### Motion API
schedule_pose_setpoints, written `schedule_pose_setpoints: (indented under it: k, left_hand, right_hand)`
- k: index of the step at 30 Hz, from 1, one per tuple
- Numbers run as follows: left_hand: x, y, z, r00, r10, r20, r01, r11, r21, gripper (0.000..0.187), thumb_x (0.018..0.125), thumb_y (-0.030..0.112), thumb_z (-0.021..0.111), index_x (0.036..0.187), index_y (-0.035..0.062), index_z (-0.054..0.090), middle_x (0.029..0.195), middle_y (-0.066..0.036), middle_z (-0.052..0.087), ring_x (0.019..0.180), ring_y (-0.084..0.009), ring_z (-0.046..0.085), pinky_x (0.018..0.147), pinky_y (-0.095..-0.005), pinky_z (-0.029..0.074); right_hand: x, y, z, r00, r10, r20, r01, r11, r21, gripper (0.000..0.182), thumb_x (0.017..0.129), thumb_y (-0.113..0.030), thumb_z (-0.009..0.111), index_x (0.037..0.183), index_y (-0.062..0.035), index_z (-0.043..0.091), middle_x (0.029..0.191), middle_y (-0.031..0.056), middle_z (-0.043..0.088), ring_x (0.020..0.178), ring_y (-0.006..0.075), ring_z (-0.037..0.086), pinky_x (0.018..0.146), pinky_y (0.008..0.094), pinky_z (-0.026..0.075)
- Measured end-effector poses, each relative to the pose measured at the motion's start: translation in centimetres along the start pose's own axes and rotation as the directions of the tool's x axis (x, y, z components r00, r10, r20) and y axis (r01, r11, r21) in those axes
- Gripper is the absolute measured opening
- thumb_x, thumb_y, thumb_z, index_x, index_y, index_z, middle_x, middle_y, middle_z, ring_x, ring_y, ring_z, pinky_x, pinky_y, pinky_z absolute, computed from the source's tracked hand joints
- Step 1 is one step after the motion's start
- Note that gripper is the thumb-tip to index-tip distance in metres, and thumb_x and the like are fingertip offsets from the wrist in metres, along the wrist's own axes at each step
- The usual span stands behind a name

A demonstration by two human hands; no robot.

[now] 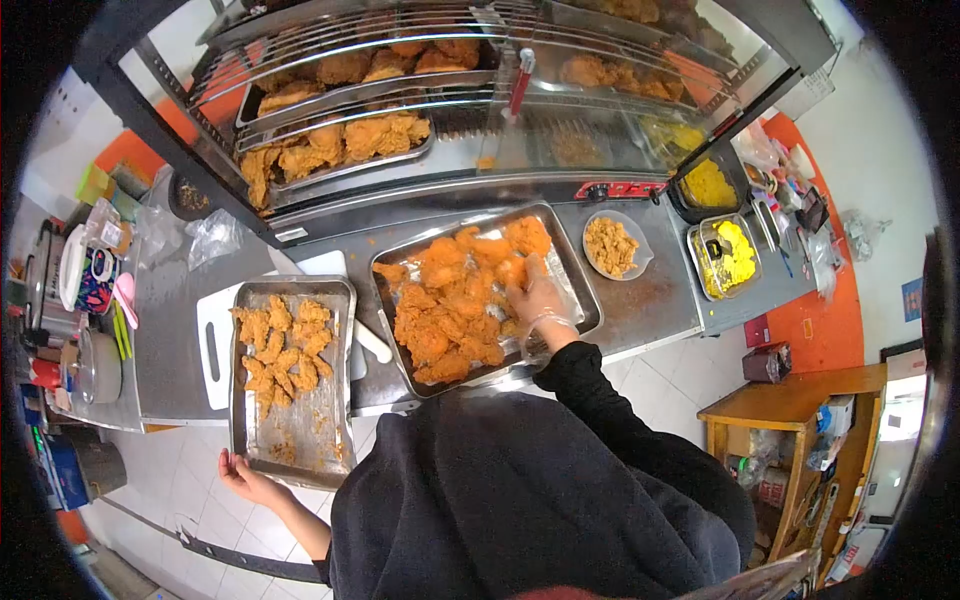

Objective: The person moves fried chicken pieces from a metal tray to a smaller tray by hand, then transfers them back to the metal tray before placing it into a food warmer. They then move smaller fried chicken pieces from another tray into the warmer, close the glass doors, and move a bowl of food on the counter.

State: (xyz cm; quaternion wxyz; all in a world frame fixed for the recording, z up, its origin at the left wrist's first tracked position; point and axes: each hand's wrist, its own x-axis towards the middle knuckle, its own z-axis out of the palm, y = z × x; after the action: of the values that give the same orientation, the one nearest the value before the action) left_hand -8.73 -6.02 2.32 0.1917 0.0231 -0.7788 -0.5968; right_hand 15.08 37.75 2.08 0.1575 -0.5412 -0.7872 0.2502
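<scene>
My right hand (543, 302), in a clear plastic glove, reaches into the metal tray (590, 325) in front of me. Its fingers close around a piece of fried chicken (512, 270) at the tray's right side. More orange-brown fried chicken (440, 300) is heaped across that tray. To the left, a narrower metal tray (300, 425) holds smaller fried pieces (285, 345) towards its far end, with crumbs nearer me. The near end of this tray sticks out past the counter edge. My bare left hand (250, 480) is at its near left corner, palm up, fingers apart and slightly bent.
A glass display cabinet (470, 190) with trays of fried chicken stands behind. White cutting boards (212, 340) lie under the left tray, a white handle (372, 342) beside it. Right are a bowl of crumbs (612, 247) and a container of yellow food (728, 258). A wooden shelf (790, 400) stands lower right.
</scene>
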Motion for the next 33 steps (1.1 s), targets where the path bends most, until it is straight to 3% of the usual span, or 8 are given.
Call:
schedule_pose_setpoints:
  k: [3, 7, 14, 16, 21, 24, 31, 33]
  left_hand:
    - [0.1, -0.4, -0.7, 1.000, 0.016, -0.016, -0.015, 0.999, 0.032, 0.024, 0.085, 0.006, 0.044, 0.107, -0.0001, 0.049, 0.109, -0.009, 0.051, 0.095, -0.0168, 0.048, 0.081, -0.0269, 0.040]
    - [0.4, -1.5, -1.5, 0.999, 0.008, -0.046, -0.005, 0.998, 0.056, 0.023, 0.085, 0.007, 0.045, 0.107, -0.0002, 0.050, 0.108, -0.009, 0.051, 0.095, -0.0170, 0.048, 0.082, -0.0276, 0.040]
    - [0.8, -1.7, -1.5, 0.999, 0.006, -0.052, -0.003, 0.999, 0.047, 0.023, 0.085, 0.007, 0.046, 0.106, -0.0006, 0.050, 0.108, -0.010, 0.051, 0.095, -0.0172, 0.049, 0.082, -0.0279, 0.040]
    - [0.6, -1.8, -1.5, 0.999, -0.007, -0.042, 0.009, 0.999, 0.054, 0.022, 0.085, 0.007, 0.045, 0.106, -0.0005, 0.050, 0.108, -0.010, 0.051, 0.095, -0.0170, 0.049, 0.081, -0.0280, 0.040]
    - [0.4, -2.3, -1.9, 0.997, -0.023, -0.076, 0.023, 1.000, -0.003, 0.023, 0.086, 0.009, 0.044, 0.106, -0.0002, 0.050, 0.107, -0.009, 0.051, 0.094, -0.0172, 0.049, 0.082, -0.0292, 0.040]
    - [0.4, -3.3, -2.6, 0.997, -0.026, -0.067, 0.030, 0.997, 0.068, 0.023, 0.086, 0.010, 0.046, 0.106, -0.0006, 0.051, 0.106, -0.009, 0.051, 0.094, -0.0174, 0.049, 0.084, -0.0296, 0.039]
    - [-0.2, -3.7, -3.9, 0.993, -0.037, -0.110, 0.041, 0.999, 0.028, 0.023, 0.085, 0.012, 0.048, 0.105, 0.0000, 0.051, 0.106, -0.008, 0.051, 0.093, -0.0166, 0.048, 0.083, -0.0287, 0.038]
    - [-1.2, -4.3, -5.3, 0.995, -0.035, -0.092, 0.044, 0.993, 0.105, 0.023, 0.085, 0.012, 0.049, 0.105, 0.0003, 0.051, 0.105, -0.007, 0.051, 0.092, -0.0161, 0.047, 0.082, -0.0278, 0.038]
  right_hand:
    - [-1.5, -0.8, -1.6, 0.984, 0.092, 0.150, -0.079, 0.993, -0.091, 0.056, 0.071, -0.035, 0.061, 0.117, -0.0084, 0.044, 0.092, 0.0207, 0.059, 0.085, 0.0366, 0.057, 0.072, 0.0416, 0.045]
    - [-3.8, 0.4, -0.9, 0.927, -0.218, 0.304, 0.294, 0.928, -0.230, 0.061, 0.070, -0.032, 0.065, 0.123, -0.0131, 0.040, 0.103, 0.0207, 0.055, 0.098, 0.0358, 0.052, 0.080, 0.0406, 0.043]
    - [-4.6, 1.9, -1.2, 0.827, -0.398, 0.398, 0.421, 0.907, 0.031, 0.069, 0.067, -0.017, 0.068, 0.127, -0.0142, 0.034, 0.112, 0.0205, 0.046, 0.104, 0.0369, 0.046, 0.088, 0.0390, 0.040]
    - [-4.3, 2.1, -1.8, 0.848, -0.256, 0.464, 0.068, 0.921, 0.384, 0.068, 0.062, -0.006, 0.070, 0.122, -0.0144, 0.040, 0.115, 0.0164, 0.045, 0.107, 0.0326, 0.045, 0.090, 0.0358, 0.040]
    - [-0.7, 6.7, -0.6, 0.884, -0.285, 0.371, 0.033, 0.830, 0.557, 0.066, 0.057, -0.002, 0.073, 0.116, -0.0114, 0.044, 0.122, 0.0110, 0.043, 0.112, 0.0250, 0.043, 0.093, 0.0309, 0.037]
    - [2.7, 2.0, -4.2, 0.871, -0.476, 0.125, 0.338, 0.763, 0.552, 0.070, 0.059, -0.002, 0.073, 0.120, -0.0097, 0.041, 0.125, 0.0116, 0.043, 0.113, 0.0235, 0.044, 0.093, 0.0298, 0.037]
    - [6.2, -0.6, -2.4, 0.930, -0.212, 0.300, -0.123, 0.589, 0.799, 0.027, 0.071, -0.004, 0.057, 0.098, -0.0063, 0.061, 0.105, 0.0156, 0.057, 0.101, 0.0315, 0.052, 0.087, 0.0367, 0.041]
    - [6.7, 0.7, -2.0, 0.805, -0.592, -0.033, 0.588, 0.805, -0.080, 0.028, 0.071, -0.007, 0.057, 0.099, -0.0072, 0.061, 0.102, 0.0144, 0.058, 0.096, 0.0308, 0.054, 0.085, 0.0371, 0.042]
